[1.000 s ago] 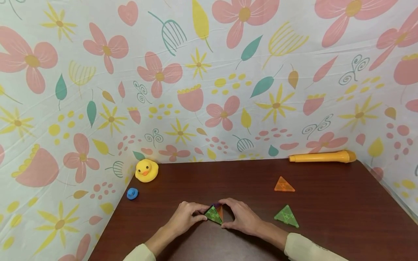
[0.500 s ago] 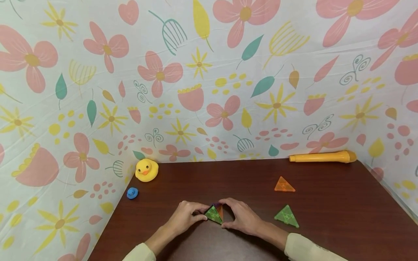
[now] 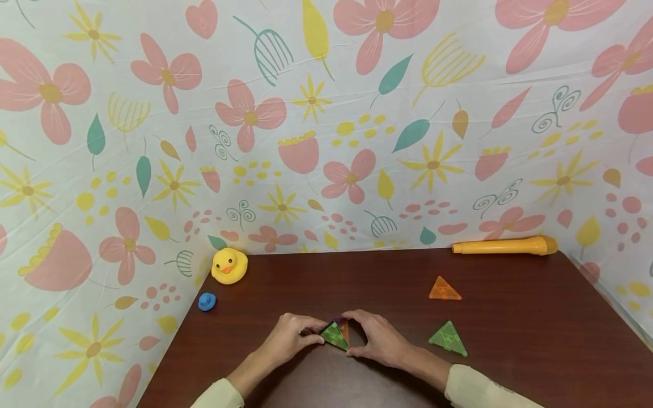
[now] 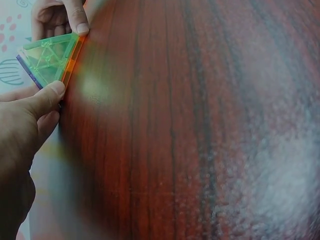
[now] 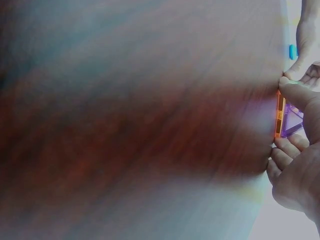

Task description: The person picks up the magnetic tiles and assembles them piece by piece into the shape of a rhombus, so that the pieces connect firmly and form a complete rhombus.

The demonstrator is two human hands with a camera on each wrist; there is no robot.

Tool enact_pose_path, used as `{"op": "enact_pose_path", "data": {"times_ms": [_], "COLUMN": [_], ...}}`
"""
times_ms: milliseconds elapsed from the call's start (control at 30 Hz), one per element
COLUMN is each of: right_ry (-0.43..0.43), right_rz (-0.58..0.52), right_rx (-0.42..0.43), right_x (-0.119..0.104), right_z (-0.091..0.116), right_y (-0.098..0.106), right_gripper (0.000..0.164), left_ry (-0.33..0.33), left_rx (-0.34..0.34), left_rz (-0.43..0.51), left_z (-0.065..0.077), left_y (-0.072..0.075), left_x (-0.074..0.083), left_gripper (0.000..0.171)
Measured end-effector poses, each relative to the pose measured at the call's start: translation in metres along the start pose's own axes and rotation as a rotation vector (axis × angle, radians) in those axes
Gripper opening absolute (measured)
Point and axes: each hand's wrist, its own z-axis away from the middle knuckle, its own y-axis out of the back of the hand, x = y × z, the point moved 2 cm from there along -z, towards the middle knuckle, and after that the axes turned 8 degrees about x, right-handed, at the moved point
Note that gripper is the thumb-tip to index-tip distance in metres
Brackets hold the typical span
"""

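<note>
Several see-through triangular magnetic tiles stand leaned together at the table's middle: a green tile (image 3: 335,335) facing front, an orange tile (image 3: 345,328) on the right and a purple tile (image 3: 338,319) behind. My left hand (image 3: 288,341) pinches the left corner of this group between thumb and fingers. On the other side my right hand (image 3: 381,342) grips it, thumb at the front lower corner and fingers at the back. The left wrist view shows both thumbs at ends of the orange tile (image 4: 71,61). In the right wrist view the purple tile (image 5: 292,120) is partly behind my fingers.
On the brown table (image 3: 285,289), a loose orange triangle (image 3: 444,289) and a loose green triangle (image 3: 449,339) lie at right. A yellow toy microphone (image 3: 505,245) lies along the back edge. At left sit a yellow duck (image 3: 229,266) and a small blue duck (image 3: 206,302).
</note>
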Motion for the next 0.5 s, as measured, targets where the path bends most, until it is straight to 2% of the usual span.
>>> {"op": "enact_pose_path", "data": {"times_ms": [500], "right_ry": [0.010], "right_rz": [0.012], "right_rx": [-0.001], "right_x": [0.0000], "right_z": [0.0005], "right_y": [0.0001], "right_gripper": [0.071], "left_ry": [0.019], "left_rx": [-0.006], "left_rz": [0.007], "left_z": [0.0002], "left_y": [-0.0029], "left_x": [0.0007], "left_gripper": [0.028]}}
